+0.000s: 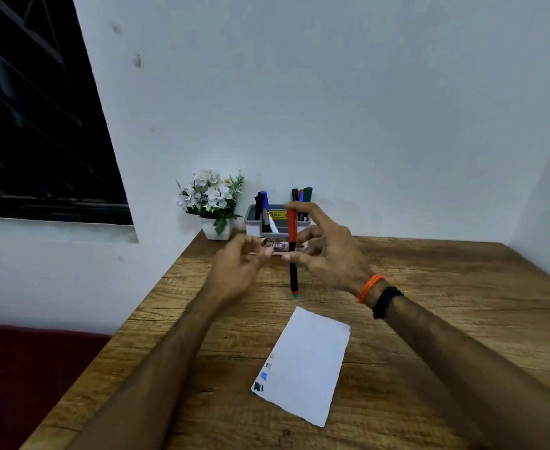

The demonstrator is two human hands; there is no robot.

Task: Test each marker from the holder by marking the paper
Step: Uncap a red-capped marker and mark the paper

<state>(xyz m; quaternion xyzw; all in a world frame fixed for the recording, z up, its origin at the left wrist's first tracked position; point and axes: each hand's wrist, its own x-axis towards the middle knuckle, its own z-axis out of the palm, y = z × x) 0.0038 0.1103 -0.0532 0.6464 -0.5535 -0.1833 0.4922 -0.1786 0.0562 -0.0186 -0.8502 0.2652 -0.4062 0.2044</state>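
The right hand (327, 251) pinches a slim red-and-black marker (292, 251) upright above the grainy wooden table (429, 319), before the grey plastic holder (250, 219). The left hand (241, 267) is loosely curled, seemingly empty. White rectangular paper (309, 365) lies nearer.

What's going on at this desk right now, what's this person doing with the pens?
A person is testing markers on a sheet of paper lying on a wooden table. The right hand holds a red marker upright above the table, just in front of the grey holder by the wall. The left hand is raised beside it, fingers curled, and seems to hold something small. The paper already carries a few colour marks along its left edge. More markers stand in the holder, next to a pot of white flowers.
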